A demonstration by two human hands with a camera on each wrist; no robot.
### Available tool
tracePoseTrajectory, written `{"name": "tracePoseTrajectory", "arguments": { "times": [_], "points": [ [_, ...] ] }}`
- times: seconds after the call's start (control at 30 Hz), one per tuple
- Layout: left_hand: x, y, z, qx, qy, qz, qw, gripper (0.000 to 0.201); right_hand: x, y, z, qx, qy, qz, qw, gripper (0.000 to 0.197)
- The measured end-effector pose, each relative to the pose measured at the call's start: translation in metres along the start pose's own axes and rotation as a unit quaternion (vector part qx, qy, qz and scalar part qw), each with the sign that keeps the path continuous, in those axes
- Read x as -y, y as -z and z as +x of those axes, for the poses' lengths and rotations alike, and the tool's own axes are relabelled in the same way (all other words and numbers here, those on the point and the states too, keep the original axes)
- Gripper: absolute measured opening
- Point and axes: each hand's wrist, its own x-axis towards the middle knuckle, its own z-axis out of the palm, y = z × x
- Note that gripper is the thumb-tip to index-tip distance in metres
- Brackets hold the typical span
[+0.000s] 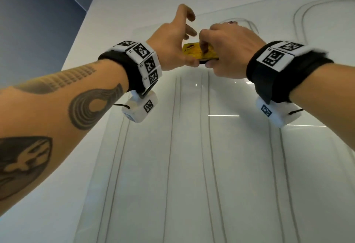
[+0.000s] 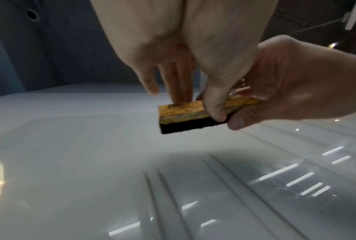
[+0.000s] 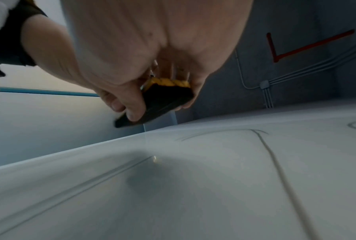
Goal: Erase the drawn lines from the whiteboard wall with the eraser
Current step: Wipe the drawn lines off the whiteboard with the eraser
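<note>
The eraser [image 1: 194, 51], with a yellow back and black felt, is held up just in front of the glossy whiteboard wall [image 1: 240, 166] without touching it. My right hand [image 1: 226, 50] grips its right end, fingers over the back and thumb under the felt [image 3: 166, 99]. My left hand [image 1: 178, 50] lays only its thumb along the eraser's near edge [image 2: 181, 110]. Its fingers [image 2: 173, 81] are loosely bent and spread beyond the far edge. Long grey drawn lines [image 1: 169, 146] run down the board below the hands, and one line [image 3: 275, 162] curves under my right hand.
More drawn arches [image 1: 299, 12] sit at the board's upper right. A blue-grey wall [image 1: 38, 22] adjoins the board on the left. Above the board's top edge run a red pipe [image 3: 308, 45] and grey conduits [image 3: 265, 86].
</note>
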Motion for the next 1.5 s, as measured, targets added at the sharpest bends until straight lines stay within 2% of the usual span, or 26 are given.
{"name": "tracePoseTrajectory", "arguments": {
  "times": [0.07,0.17,0.23,0.3,0.4,0.5,0.57,0.63,0.8,0.87,0.93,0.97,1.0,1.07,1.13,1.17,1.23,1.3,1.37,1.4,1.43,1.47,1.5],
  "points": [
    [0.015,0.003,-0.01,-0.009,0.072,0.018,0.997,0.111,-0.001,-0.004,0.005,0.018,-0.044,-0.025,0.999,0.045],
    [0.026,-0.004,-0.026,0.111,0.181,0.118,0.97,0.13,-0.014,-0.01,0.009,0.039,-0.127,-0.051,0.99,0.042],
    [0.027,-0.018,-0.035,0.173,0.193,0.178,0.949,0.14,-0.009,-0.016,0.014,0.031,-0.152,-0.022,0.988,0.037],
    [0.029,-0.033,-0.039,0.2,0.194,0.201,0.939,0.142,0.008,-0.024,0.016,0.049,-0.126,0.006,0.991,0.031],
    [0.034,-0.044,-0.044,0.191,0.181,0.213,0.941,0.142,0.018,-0.03,0.013,0.09,-0.083,0.012,0.992,0.026],
    [0.039,-0.046,-0.044,0.187,0.179,0.207,0.944,0.145,-0.021,-0.016,0.037,0.024,-0.161,-0.029,0.986,0.028],
    [0.039,-0.046,-0.044,0.191,0.175,0.212,0.942,0.144,-0.048,-0.004,0.05,-0.032,-0.207,-0.047,0.977,0.02],
    [0.039,-0.045,-0.044,0.189,0.173,0.223,0.941,0.143,-0.052,-0.006,0.057,-0.062,-0.2,-0.061,0.976,0.018],
    [0.036,-0.045,-0.043,0.192,0.177,0.226,0.938,0.145,-0.022,-0.018,0.046,0.063,-0.066,-0.056,0.994,0.021],
    [0.033,-0.045,-0.042,0.195,0.178,0.224,0.938,0.145,-0.041,-0.005,0.051,0.036,-0.111,-0.075,0.99,0.022],
    [0.031,-0.045,-0.042,0.197,0.175,0.232,0.936,0.142,-0.067,0.005,0.057,0.003,-0.182,-0.102,0.978,0.013],
    [0.03,-0.045,-0.041,0.199,0.173,0.238,0.935,0.142,-0.072,0.008,0.059,-0.003,-0.201,-0.112,0.973,0.017],
    [0.031,-0.044,-0.042,0.202,0.175,0.24,0.933,0.141,-0.064,0.006,0.061,0.004,-0.192,-0.117,0.974,0.021],
    [0.03,-0.043,-0.041,0.204,0.178,0.244,0.931,0.141,-0.035,-0.008,0.065,0.015,-0.123,-0.089,0.988,0.019],
    [0.029,-0.042,-0.04,0.211,0.182,0.241,0.93,0.143,-0.006,-0.019,0.06,0.075,-0.061,-0.066,0.993,0.005],
    [0.03,-0.041,-0.041,0.211,0.184,0.24,0.93,0.144,-0.004,-0.023,0.056,0.089,-0.036,-0.062,0.993,0.011],
    [0.03,-0.041,-0.042,0.21,0.186,0.234,0.931,0.145,-0.029,-0.009,0.05,0.069,-0.077,-0.072,0.992,0.024],
    [0.031,-0.041,-0.043,0.208,0.186,0.226,0.934,0.146,-0.08,0.007,0.046,0.064,-0.153,-0.094,0.982,0.022],
    [0.032,-0.042,-0.045,0.202,0.185,0.223,0.935,0.148,-0.126,0.015,0.037,0.091,-0.212,-0.08,0.97,0.01],
    [0.032,-0.043,-0.047,0.2,0.182,0.226,0.936,0.148,-0.142,0.015,0.03,0.084,-0.217,-0.079,0.969,0.02],
    [0.033,-0.044,-0.047,0.197,0.179,0.228,0.937,0.148,-0.144,0.015,0.019,0.071,-0.205,-0.095,0.971,0.029],
    [0.033,-0.045,-0.046,0.191,0.18,0.225,0.938,0.148,-0.131,0.014,0.012,0.04,-0.22,-0.074,0.972,0.025],
    [0.034,-0.045,-0.047,0.185,0.185,0.216,0.941,0.148,-0.112,0.012,0.001,0.016,-0.217,-0.079,0.973,0.011]
  ]
}}
